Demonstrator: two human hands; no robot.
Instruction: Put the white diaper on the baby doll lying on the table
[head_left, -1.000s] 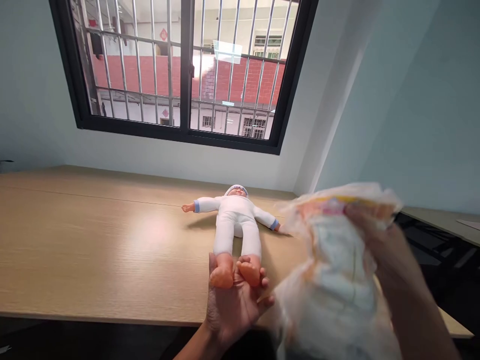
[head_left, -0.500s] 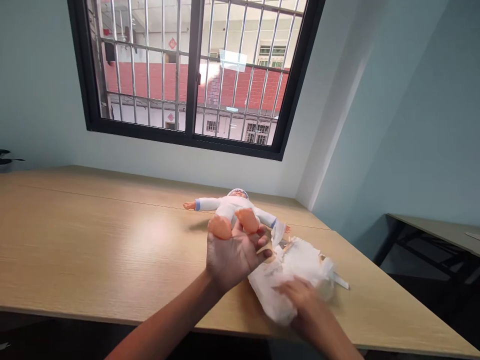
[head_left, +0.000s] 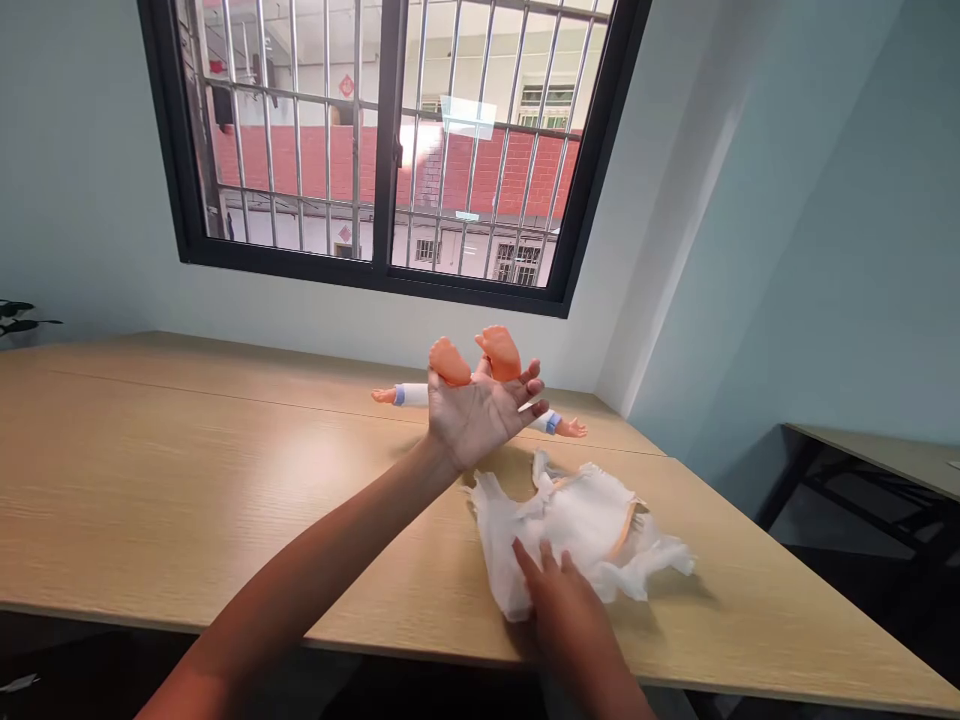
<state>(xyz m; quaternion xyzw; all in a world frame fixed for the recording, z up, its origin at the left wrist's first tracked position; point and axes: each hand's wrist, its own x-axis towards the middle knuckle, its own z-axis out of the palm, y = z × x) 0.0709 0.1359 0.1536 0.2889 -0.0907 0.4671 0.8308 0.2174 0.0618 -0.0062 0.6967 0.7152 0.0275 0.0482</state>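
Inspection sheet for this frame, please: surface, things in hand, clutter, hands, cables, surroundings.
Surface: wooden table, with a seam running across its far part.
Things in hand: doll with its feet raised and its arms on the table; white diaper lying open in front of it.
Clutter: nothing seen.
Hands: left hand holds the doll by the ankles, legs lifted; right hand rests flat on the diaper's near edge.
Cables: nothing seen.
Surroundings: barred window, second table at right, plant leaves at left edge.
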